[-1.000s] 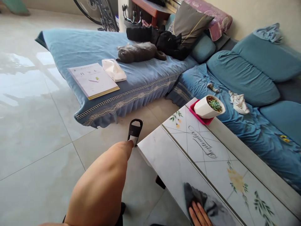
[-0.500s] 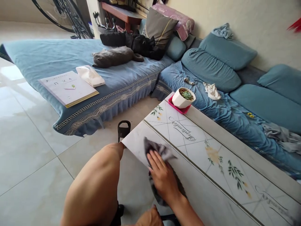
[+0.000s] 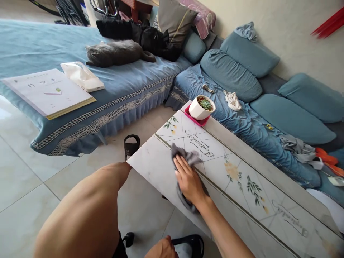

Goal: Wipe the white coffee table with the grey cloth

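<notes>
Two hands show in my head view, near the lower middle of the frame. I have the right hand (image 3: 189, 182) palm down on a grey cloth (image 3: 194, 157), its fingers straight and close together, laid flat over the fabric rather than curled round it. That cloth lies right of the frame's centre on the white table (image 3: 150, 157), bunched and slightly blurred beside the gold stripe. My left hand (image 3: 161, 248) is cut off by the bottom edge, near a black sandal (image 3: 197, 244); I cannot tell whether its fingers hold anything. Beyond the cloth, above centre-right, a potted succulent (image 3: 198, 109) stands in a pink tray (image 3: 204, 122) at the table's far end. At upper left, a grey cat (image 3: 115, 53) lies on the blue cover (image 3: 134, 80).
</notes>
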A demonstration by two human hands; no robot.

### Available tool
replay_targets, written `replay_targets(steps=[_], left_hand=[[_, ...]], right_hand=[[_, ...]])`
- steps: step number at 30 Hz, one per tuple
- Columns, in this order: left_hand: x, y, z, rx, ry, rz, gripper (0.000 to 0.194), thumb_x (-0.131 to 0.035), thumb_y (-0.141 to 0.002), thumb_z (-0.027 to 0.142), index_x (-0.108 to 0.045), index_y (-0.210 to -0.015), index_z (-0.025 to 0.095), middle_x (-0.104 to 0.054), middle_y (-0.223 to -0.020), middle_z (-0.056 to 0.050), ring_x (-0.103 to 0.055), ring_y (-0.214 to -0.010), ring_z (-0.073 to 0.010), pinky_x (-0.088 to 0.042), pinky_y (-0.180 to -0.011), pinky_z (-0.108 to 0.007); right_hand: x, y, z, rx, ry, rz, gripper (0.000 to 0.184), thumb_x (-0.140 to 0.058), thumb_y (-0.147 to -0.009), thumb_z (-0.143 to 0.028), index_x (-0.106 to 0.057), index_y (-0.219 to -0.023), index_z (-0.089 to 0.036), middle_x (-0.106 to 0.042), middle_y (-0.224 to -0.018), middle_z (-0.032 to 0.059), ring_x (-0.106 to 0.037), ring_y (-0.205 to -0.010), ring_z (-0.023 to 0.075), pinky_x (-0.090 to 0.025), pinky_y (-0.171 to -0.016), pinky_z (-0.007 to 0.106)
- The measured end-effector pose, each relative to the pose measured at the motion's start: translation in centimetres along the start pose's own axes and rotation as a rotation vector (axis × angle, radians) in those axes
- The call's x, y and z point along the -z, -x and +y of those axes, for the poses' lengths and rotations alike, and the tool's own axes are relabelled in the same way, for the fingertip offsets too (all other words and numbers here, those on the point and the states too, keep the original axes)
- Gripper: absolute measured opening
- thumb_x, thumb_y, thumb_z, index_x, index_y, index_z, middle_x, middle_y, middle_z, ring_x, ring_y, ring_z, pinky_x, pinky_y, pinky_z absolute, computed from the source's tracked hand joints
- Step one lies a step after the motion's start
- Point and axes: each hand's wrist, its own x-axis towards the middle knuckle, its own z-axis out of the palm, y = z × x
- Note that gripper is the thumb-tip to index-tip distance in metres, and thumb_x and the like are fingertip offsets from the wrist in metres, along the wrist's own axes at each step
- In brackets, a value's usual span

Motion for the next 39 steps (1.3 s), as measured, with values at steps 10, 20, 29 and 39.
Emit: replay_targets(steps=[10,20,29,39], left_hand=[[4.9,-2.8,-1.7,0.188,-0.257,0.270,0.031,-0.066,-0.102,0.027,-0.080,-0.121,0.008,-0.082,-0.124,-0.017,-0.076,-0.116,-0.0293,-0.052,-0.116,-0.045],[5.0,-2.3,-4.2,0.575,-0.443,0.258,0.059,-0.050,-0.092,0.017,-0.072,-0.143,-0.001,-0.067,-0.157,-0.023,-0.063,-0.148,-0.0349,-0.017,-0.143,-0.056],[5.5,-2.5,-3.5,0.571,-0.456,0.213,0.058,-0.054,-0.092,0.020,-0.073,-0.141,-0.002,-0.065,-0.157,-0.027,-0.065,-0.147,-0.0373,-0.022,-0.143,-0.058],[5.2,-2.8,-3.5,0.567,-0.397,0.207,0.058,-0.060,-0.095,0.028,-0.072,-0.141,-0.005,-0.064,-0.155,-0.033,-0.066,-0.144,-0.0422,-0.023,-0.142,-0.062]], right_hand=[[1.0,13.3,0.1,-0.037,0.072,0.080,0.062,-0.045,-0.119,-0.024,-0.033,-0.179,-0.025,-0.054,-0.172,0.0074,-0.054,-0.158,0.0290,-0.062,-0.116,0.046],[0.1,1.1,-0.1,0.008,0.037,0.018,0.056,-0.041,-0.120,-0.024,-0.040,-0.176,-0.020,-0.049,-0.175,0.0081,-0.046,-0.163,0.0294,-0.053,-0.126,0.049],[1.0,5.5,-0.3,-0.054,0.021,0.057,0.060,-0.042,-0.120,-0.023,-0.034,-0.179,-0.026,-0.051,-0.174,0.0078,-0.049,-0.161,0.0287,-0.055,-0.123,0.050],[0.1,2.0,-1.2,-0.039,0.071,0.051,0.059,-0.042,-0.119,-0.021,-0.035,-0.178,-0.021,-0.053,-0.172,0.0093,-0.051,-0.160,0.0300,-0.055,-0.121,0.049]])
